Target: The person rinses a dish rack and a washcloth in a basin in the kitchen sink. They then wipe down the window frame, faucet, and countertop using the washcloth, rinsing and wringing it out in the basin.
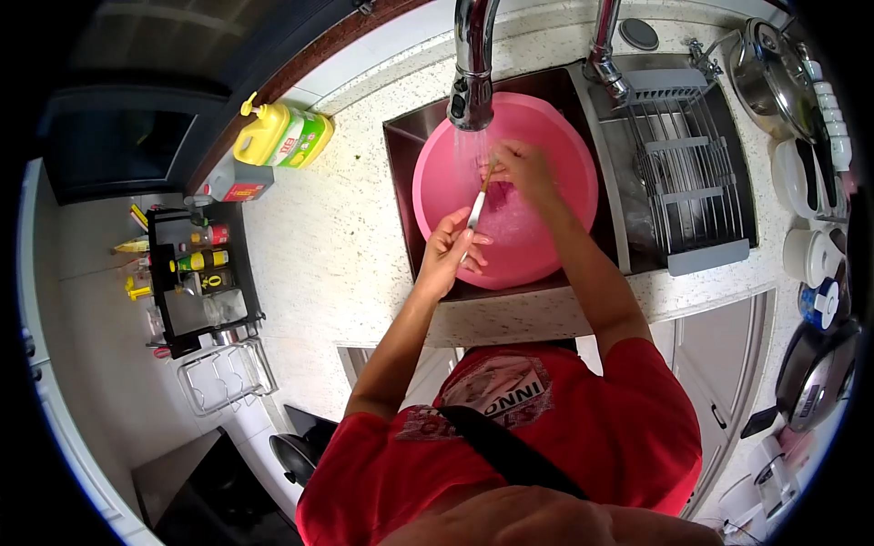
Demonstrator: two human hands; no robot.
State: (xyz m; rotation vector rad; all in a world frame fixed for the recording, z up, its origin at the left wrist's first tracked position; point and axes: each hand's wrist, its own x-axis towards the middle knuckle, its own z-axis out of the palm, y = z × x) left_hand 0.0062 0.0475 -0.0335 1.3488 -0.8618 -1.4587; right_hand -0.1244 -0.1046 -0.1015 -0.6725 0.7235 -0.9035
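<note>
Over the pink basin (583,218), my left hand (448,250) is closed round the white handle of a slim utensil (475,211). Its thin far part looks golden-brown, and its tip is hidden at my right hand (523,173). The fingers of that right hand are pinched on this far end, beside the running water. Water falls from the chrome faucet (472,91) into the basin. Something darker pink shows below my right fingers, but I cannot make out what it is.
The basin stands in a dark sink (401,150). To the right, a grey dish rack (687,173) sits over the second sink. A yellow pump bottle (284,135) stands at the back left. Pots, including a steel pot (774,77), line the right edge.
</note>
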